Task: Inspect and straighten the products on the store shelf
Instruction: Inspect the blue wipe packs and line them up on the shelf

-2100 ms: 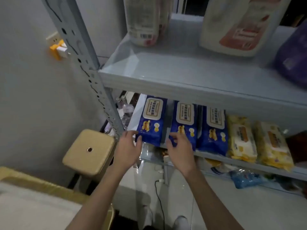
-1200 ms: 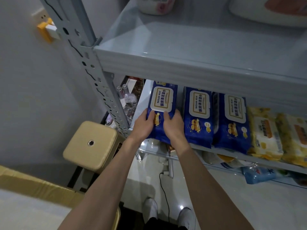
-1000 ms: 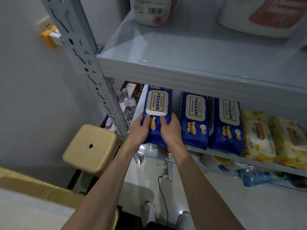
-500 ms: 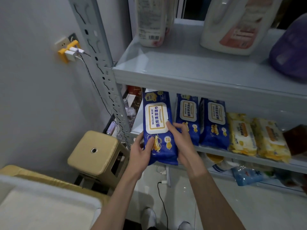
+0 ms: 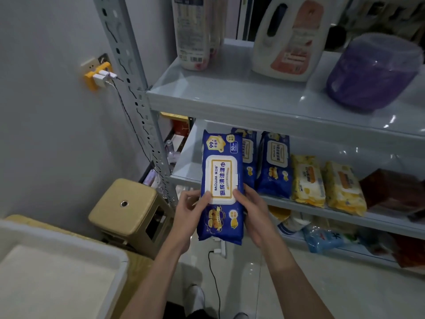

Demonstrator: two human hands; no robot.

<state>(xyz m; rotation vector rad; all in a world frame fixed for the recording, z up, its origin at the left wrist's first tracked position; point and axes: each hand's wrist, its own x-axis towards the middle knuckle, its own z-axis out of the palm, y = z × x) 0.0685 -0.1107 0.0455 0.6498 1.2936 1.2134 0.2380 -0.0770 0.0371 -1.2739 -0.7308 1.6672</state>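
Your left hand (image 5: 190,210) and right hand (image 5: 253,210) each grip a long edge of the blue wipes pack (image 5: 222,178), thumbs on its white lid flap.

Change: a second ago the pack lay at the left end of the middle shelf (image 5: 190,162). Now it is lifted clear, label up, at 6 o'clock from its gap.

Two blue packs (image 5: 273,164) sit at 1 o'clock.

Judgement: inspection underway; you have yet to set it back square.
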